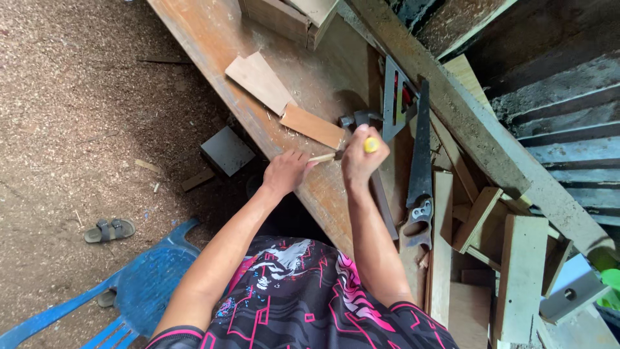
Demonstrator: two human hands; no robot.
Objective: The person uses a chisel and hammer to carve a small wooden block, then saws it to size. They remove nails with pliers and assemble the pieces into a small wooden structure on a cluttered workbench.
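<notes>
Patterned black and pink fabric of the person's shirt (303,297) fills the bottom of the view, with both bare forearms reaching up to a long wooden workbench (213,39). Right hand (361,158) is closed in a fist around a hammer (363,129); its yellow handle end pokes out of the fist and its dark metal head sits just above, against the bench top. Left hand (284,171) pinches a thin pale wooden strip (321,157), which lies on the bench between the two hands.

Two flat wood pieces lie on the bench just above the hands: one pale board (258,81) and one orange-brown board (313,126), touching at a corner. One wooden box (290,16) stands at the top edge; what is in it cannot be seen. One handsaw (420,168) and one metal square (395,103) lie to the right, beside a heap of wood offcuts (504,258). On the sawdust floor are one sandal (108,230), one blue plastic chair (129,284) and one dark grey block (226,150).
</notes>
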